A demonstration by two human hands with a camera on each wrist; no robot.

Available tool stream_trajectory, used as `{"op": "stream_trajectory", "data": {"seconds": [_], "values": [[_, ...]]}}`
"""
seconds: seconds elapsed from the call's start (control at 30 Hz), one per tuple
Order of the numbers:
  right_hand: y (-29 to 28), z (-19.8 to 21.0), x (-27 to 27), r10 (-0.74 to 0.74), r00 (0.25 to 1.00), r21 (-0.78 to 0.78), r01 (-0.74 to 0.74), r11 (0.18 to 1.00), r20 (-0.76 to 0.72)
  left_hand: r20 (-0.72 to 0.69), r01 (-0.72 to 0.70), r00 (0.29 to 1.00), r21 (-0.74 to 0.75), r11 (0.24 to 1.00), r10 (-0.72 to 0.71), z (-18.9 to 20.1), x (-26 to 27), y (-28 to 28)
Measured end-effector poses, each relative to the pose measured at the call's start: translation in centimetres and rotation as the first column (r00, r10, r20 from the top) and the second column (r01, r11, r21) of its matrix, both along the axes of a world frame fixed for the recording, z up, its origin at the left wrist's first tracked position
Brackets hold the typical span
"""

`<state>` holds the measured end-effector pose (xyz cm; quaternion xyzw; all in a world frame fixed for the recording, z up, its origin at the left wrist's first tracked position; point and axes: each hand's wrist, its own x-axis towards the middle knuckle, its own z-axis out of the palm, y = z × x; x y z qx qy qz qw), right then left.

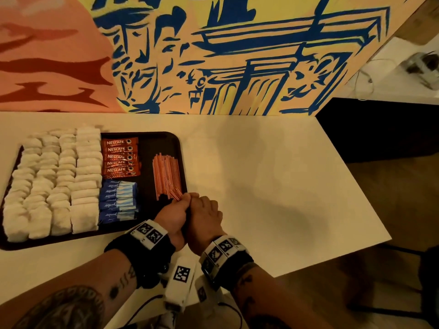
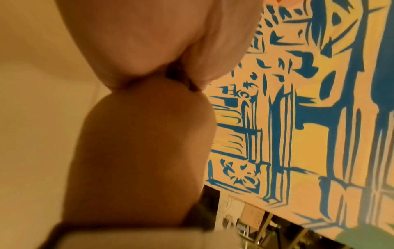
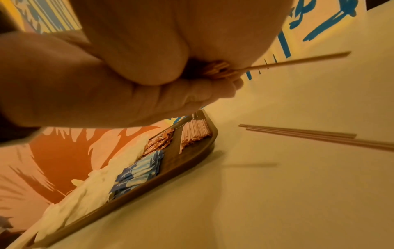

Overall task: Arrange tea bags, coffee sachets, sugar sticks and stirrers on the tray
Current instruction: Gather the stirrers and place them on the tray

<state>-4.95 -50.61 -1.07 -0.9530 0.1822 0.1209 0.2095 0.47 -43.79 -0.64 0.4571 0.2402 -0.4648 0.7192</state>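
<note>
A dark tray (image 1: 175, 141) on the white table holds rows of white tea bags (image 1: 57, 181), red coffee sachets (image 1: 120, 157), blue sugar sticks (image 1: 117, 200) and a pile of orange striped stirrers (image 1: 166, 174). At the tray's near right corner my left hand (image 1: 177, 210) and right hand (image 1: 204, 208) press together, both curled round a bundle of stirrers (image 1: 178, 195). In the right wrist view the bundle's ends (image 3: 217, 70) show between the palms and one stirrer (image 3: 298, 60) pokes out sideways. A few more stirrers (image 3: 309, 136) show over the table; what holds them is hidden.
The white table (image 1: 261, 176) stretches right of the tray to a slanted edge, with wooden floor (image 1: 392, 210) beyond. A painted mural wall (image 1: 213, 55) stands right behind the table. A dark gap (image 1: 380, 129) lies at the far right.
</note>
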Motion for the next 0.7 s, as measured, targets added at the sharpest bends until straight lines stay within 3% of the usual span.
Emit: {"op": "stream_trajectory", "data": {"seconds": [0.17,0.33,0.43,0.47,0.57,0.63,0.7], "values": [[-0.1,0.4,0.2,-0.113,0.978,0.165,0.083,0.983,0.176,-0.012,-0.045,0.999,-0.021,0.999,0.044,-0.3,1.3,0.1],[-1.0,0.4,0.8,-0.149,0.956,0.371,0.047,0.927,0.253,-0.021,-0.169,0.985,-0.042,0.985,0.169,-0.3,1.5,0.2],[-1.8,0.4,0.8,-0.226,0.929,0.43,0.083,0.899,0.293,0.128,-0.145,0.982,0.055,0.988,0.137,0.3,1.5,0.0],[-2.0,0.9,0.9,-0.325,0.904,0.529,0.137,0.837,0.279,0.207,-0.116,0.974,0.124,0.985,0.088,0.6,1.4,0.1],[-2.4,2.6,1.9,-0.577,0.798,0.804,0.223,0.551,0.175,0.397,0.051,0.908,0.207,0.977,-0.131,1.4,0.8,0.4],[-2.6,2.8,2.8,-0.627,0.77,0.849,0.248,0.466,0.119,0.469,0.181,0.844,0.211,0.961,-0.261,1.7,0.4,0.5],[-2.7,3.1,3.5,-0.613,0.784,0.844,0.262,0.467,0.096,0.5,0.272,0.79,0.233,0.934,-0.355,1.7,0.3,0.5]]}}
